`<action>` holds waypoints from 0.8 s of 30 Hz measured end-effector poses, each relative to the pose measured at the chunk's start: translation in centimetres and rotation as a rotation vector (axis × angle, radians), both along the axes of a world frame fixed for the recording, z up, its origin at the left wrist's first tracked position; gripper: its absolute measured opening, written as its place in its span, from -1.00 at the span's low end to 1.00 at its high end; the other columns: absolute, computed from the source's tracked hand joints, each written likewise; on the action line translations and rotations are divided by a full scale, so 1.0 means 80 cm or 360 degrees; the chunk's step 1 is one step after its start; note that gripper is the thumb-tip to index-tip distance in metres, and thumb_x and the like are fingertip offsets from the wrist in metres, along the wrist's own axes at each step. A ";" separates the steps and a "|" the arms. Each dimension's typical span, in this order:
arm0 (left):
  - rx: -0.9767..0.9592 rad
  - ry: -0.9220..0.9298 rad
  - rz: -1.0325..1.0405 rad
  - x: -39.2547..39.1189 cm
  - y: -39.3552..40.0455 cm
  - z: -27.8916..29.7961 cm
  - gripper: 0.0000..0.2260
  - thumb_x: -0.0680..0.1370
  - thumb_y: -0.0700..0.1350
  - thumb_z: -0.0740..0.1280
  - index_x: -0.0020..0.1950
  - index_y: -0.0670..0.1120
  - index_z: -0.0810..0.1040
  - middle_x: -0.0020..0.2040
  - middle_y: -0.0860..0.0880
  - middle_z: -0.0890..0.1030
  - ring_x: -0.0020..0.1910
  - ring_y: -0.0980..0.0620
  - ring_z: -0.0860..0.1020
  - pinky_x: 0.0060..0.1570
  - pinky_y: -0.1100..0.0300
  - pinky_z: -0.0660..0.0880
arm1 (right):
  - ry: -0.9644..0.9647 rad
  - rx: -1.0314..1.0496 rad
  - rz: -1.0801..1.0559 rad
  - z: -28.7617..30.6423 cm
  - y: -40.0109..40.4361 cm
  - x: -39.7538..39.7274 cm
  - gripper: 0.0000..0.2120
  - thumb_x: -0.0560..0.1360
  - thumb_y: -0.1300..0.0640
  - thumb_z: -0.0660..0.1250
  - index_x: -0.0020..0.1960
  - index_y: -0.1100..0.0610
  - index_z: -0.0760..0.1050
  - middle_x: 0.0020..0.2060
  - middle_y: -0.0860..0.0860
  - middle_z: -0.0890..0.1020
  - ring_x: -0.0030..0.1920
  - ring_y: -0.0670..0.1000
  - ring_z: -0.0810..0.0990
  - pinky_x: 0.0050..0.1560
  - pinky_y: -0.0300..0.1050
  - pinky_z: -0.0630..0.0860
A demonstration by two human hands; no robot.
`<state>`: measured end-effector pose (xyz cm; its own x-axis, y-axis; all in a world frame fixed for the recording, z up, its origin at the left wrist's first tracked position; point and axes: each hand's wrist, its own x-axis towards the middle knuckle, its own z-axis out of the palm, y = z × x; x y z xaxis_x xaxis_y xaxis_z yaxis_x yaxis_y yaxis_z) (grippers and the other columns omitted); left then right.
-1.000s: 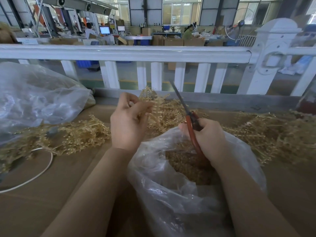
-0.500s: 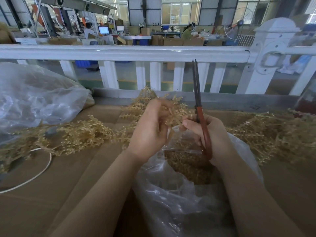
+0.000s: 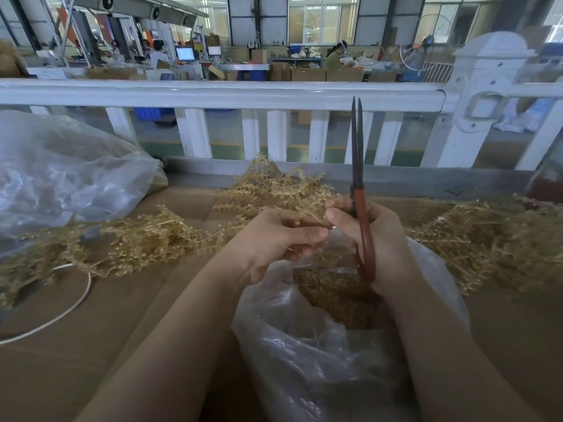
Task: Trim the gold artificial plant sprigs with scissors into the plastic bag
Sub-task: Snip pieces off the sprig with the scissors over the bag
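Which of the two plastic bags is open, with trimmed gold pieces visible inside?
The plastic bag under both hands; its mouth gapes over gold trimmings. The other bag lies far left.

Probably a factory floor: distant machinery [image 3: 91,35], stacked cardboard boxes [image 3: 307,73], workstations.

My left hand [image 3: 275,239] sits centre frame, fingers curled, thumb tip pointing right, pinching sprig [image 3: 304,216]. My right hand [image 3: 374,239] just beside it, thumb almost touching left fingertips, fingers wrapped round red handles of scissors [image 3: 361,208], blades upright and nearly together. Both forearms bare, rising from bottom edge, converging toward hands
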<state>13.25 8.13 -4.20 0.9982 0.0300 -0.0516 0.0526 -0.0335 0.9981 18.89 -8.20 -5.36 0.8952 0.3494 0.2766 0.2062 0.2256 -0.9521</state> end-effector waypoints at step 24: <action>-0.0739 -0.0159 0.0246 0.001 -0.009 -0.007 -0.84 0.30 -0.22 0.51 -0.14 -0.10 0.65 -0.20 -0.09 0.71 -0.20 0.02 0.70 -0.21 0.24 0.59 | -0.0079 -0.0194 -0.0041 -0.004 0.004 0.006 -0.80 0.37 0.21 0.59 -0.06 0.14 0.63 -0.24 -0.04 0.69 -0.17 0.00 0.67 -0.02 -0.08 0.64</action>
<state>13.32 7.42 -4.77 0.9847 0.1744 0.0012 -0.0748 0.4163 0.9061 19.34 -7.88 -5.71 0.8906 0.3601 0.2777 0.2579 0.1029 -0.9607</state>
